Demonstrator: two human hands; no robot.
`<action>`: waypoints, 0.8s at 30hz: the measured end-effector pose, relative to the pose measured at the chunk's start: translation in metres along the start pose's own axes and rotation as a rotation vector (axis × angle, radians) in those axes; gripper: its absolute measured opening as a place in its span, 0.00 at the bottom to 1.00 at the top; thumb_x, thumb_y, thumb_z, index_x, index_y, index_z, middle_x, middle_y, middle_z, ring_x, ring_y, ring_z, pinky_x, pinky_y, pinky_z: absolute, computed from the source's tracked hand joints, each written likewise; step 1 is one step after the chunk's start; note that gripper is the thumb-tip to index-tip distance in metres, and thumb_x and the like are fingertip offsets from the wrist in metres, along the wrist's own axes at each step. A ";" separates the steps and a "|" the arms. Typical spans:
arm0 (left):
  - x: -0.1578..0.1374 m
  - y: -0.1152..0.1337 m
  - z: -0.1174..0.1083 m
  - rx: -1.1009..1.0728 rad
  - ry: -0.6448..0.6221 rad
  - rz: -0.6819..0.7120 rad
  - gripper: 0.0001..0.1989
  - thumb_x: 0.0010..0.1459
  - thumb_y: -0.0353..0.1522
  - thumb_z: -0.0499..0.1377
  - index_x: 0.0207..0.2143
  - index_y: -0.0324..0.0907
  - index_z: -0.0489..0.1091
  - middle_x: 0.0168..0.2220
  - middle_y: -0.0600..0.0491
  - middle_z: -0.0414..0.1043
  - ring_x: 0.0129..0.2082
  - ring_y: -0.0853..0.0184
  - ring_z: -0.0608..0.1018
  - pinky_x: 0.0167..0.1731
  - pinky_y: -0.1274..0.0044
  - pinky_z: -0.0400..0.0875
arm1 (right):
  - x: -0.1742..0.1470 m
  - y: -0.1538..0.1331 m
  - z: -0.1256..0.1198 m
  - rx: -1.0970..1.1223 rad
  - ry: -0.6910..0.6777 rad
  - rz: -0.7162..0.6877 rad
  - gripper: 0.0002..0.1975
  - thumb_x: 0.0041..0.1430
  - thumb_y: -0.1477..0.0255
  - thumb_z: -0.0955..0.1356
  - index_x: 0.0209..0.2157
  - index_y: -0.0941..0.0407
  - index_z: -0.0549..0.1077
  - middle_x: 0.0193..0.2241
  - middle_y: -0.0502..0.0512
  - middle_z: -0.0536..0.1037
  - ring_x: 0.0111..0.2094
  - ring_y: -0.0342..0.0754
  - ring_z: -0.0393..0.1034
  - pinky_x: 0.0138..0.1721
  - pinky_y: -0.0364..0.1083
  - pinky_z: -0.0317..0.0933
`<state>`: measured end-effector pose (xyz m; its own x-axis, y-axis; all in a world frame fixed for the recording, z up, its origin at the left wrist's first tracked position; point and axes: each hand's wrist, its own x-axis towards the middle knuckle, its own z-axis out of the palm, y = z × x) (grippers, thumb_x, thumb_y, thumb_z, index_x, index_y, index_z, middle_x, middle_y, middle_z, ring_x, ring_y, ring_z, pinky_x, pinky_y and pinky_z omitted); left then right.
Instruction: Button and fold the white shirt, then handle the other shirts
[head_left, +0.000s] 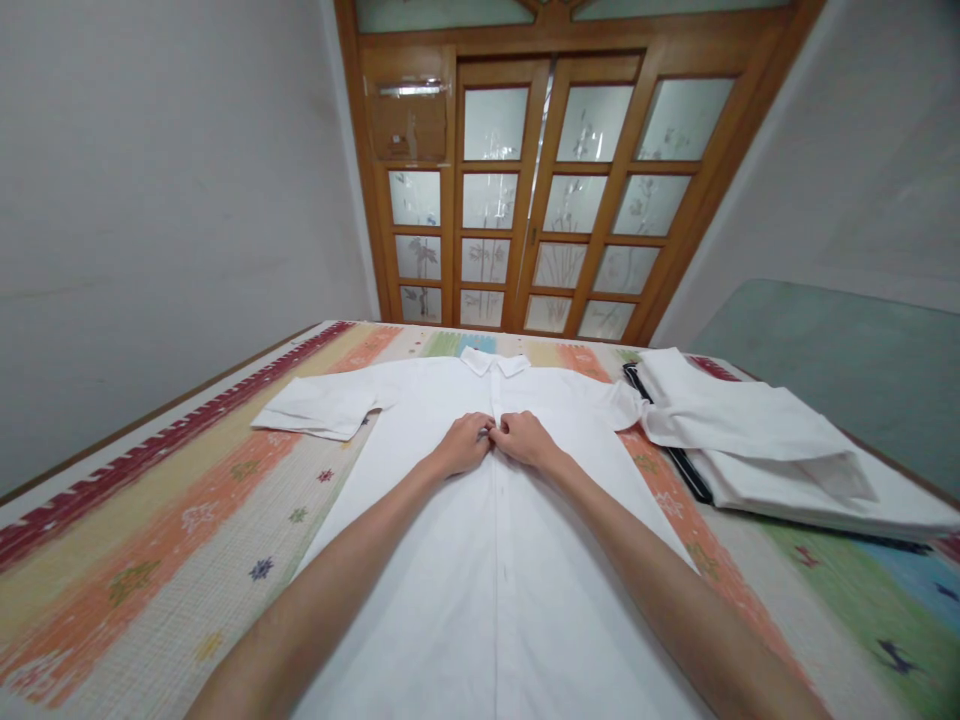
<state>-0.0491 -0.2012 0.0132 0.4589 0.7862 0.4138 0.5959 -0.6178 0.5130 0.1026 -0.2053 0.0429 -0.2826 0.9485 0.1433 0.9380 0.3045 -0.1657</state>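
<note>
A white collared shirt [442,570] lies spread face up, its collar at the far end and its button placket running down the middle. Both hands meet at the placket in the upper chest area. My left hand [466,444] is closed, pinching the placket edge from the left. From the right, my right hand [523,438] pinches the same strip, thumb and fingers together. Whatever button sits between the fingertips is hidden. The left-side sleeve lies stretched out flat, while the right-side sleeve reaches onto a pile of folded white cloth [795,490].
Under the shirt is a patterned, striped cloth [247,500] with several coloured motifs. The white pile rests on something dark-edged at the right. A pale green panel [832,350] stands behind it. Wooden glazed doors [517,200] are beyond the far edge, with walls on both sides.
</note>
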 end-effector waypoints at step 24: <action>0.001 0.011 0.004 0.055 0.061 -0.085 0.09 0.53 0.24 0.54 0.32 0.39 0.74 0.30 0.51 0.67 0.34 0.66 0.71 0.38 0.74 0.67 | 0.003 0.015 -0.003 0.352 -0.014 0.009 0.07 0.48 0.71 0.69 0.24 0.60 0.75 0.22 0.56 0.77 0.27 0.46 0.70 0.26 0.40 0.55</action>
<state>-0.0398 -0.2074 0.0162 0.3650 0.8326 0.4166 0.6673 -0.5460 0.5065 0.1169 -0.1984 0.0434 -0.2791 0.9518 0.1274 0.8143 0.3049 -0.4939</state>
